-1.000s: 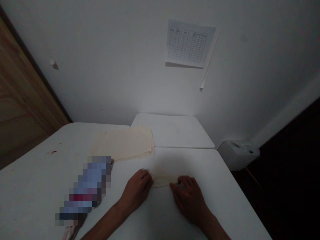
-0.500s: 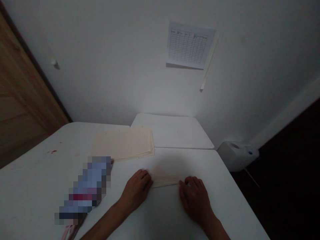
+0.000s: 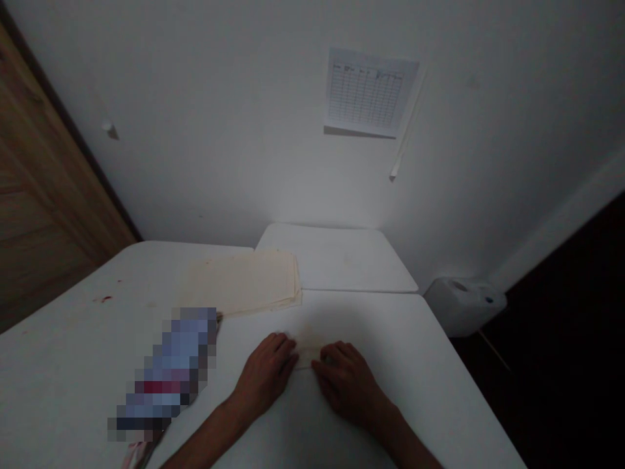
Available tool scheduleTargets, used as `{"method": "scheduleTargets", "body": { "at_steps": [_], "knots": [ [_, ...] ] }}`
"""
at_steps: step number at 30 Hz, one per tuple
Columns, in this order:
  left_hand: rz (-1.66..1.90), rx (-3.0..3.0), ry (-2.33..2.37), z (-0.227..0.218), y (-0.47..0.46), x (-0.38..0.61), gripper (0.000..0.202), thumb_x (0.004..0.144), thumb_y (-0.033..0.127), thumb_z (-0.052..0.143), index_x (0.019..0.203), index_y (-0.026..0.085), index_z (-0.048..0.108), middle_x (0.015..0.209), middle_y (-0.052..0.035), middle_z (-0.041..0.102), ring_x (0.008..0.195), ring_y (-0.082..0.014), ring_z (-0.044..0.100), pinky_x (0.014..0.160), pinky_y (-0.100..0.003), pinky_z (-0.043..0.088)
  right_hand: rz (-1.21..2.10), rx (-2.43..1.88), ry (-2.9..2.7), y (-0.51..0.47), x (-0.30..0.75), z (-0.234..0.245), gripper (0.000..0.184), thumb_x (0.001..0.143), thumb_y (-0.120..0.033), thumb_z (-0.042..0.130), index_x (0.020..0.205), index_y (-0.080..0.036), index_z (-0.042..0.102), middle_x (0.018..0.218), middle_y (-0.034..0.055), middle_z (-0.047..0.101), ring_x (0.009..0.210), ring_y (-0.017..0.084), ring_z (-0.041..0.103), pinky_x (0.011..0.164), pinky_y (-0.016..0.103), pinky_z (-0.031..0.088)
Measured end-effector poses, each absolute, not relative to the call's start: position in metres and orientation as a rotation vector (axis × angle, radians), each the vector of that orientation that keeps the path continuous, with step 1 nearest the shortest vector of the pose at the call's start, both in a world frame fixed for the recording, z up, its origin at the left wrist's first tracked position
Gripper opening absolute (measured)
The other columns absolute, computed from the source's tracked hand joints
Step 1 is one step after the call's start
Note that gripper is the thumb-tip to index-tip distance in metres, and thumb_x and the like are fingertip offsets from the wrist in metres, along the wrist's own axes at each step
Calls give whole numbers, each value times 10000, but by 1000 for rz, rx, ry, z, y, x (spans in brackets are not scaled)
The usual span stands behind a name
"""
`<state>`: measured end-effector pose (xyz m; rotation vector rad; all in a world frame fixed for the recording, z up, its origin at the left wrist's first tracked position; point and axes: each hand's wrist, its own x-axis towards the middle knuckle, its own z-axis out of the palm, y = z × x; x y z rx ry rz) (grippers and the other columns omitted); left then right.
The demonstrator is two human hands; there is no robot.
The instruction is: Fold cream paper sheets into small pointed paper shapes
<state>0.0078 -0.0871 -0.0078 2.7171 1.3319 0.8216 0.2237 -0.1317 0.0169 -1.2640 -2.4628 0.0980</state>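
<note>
A thin cream sheet of paper (image 3: pixel 307 358), folded into a narrow strip, lies on the white table between my hands. My left hand (image 3: pixel 273 365) has its fingers closed on the strip's left end. At the other side my right hand (image 3: pixel 346 374) is closed too, with curled fingers pressing on the strip's near edge. Both hands cover much of the sheet, and only a short piece shows between them. A stack of similar cream sheets (image 3: pixel 244 280) lies flat beyond my left hand.
On the white table (image 3: pixel 410 378), a blurred-out bluish object (image 3: pixel 173 365) lies left of my left arm. Another white tabletop (image 3: pixel 336 257) adjoins at the back, against the wall. A printed chart (image 3: pixel 366 91) hangs above. A white plastic canister (image 3: pixel 461 303) stands beyond the table's right edge.
My right hand has slid left along the folded strip, closer to my left hand, so less of the paper shows. My left hand has stayed almost in place.
</note>
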Motion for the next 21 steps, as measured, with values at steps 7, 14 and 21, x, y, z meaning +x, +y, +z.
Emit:
{"method": "scheduleTargets", "body": {
  "at_steps": [7, 14, 21],
  "knots": [
    [737, 2959, 1281, -8, -116, 11, 301, 851, 82, 484, 1111, 198, 581, 929, -97, 587, 870, -264, 536, 775, -425, 484, 157, -1258, -2437, -137, 226, 17, 235, 920, -204, 517, 1137, -232, 599, 1069, 59, 578, 981, 218, 491, 882, 362, 387],
    [477, 2937, 1262, -8, -132, 24, 346, 823, 84, 512, 1147, 166, 602, 921, -102, 621, 851, -247, 573, 789, -426, 519, 192, -1254, -2405, -136, 225, 12, 231, 920, -184, 499, 1113, -235, 614, 1062, 58, 584, 994, 217, 497, 894, 362, 401],
    [232, 2817, 1423, -5, -137, 32, 474, 814, 46, 495, 1269, 149, 573, 856, -102, 693, 849, -269, 647, 802, -444, 534, 189, -1255, -2399, -136, 225, 13, 205, 913, -192, 506, 1079, -234, 620, 1052, 58, 586, 993, 217, 501, 892, 366, 409]
  ]
}}
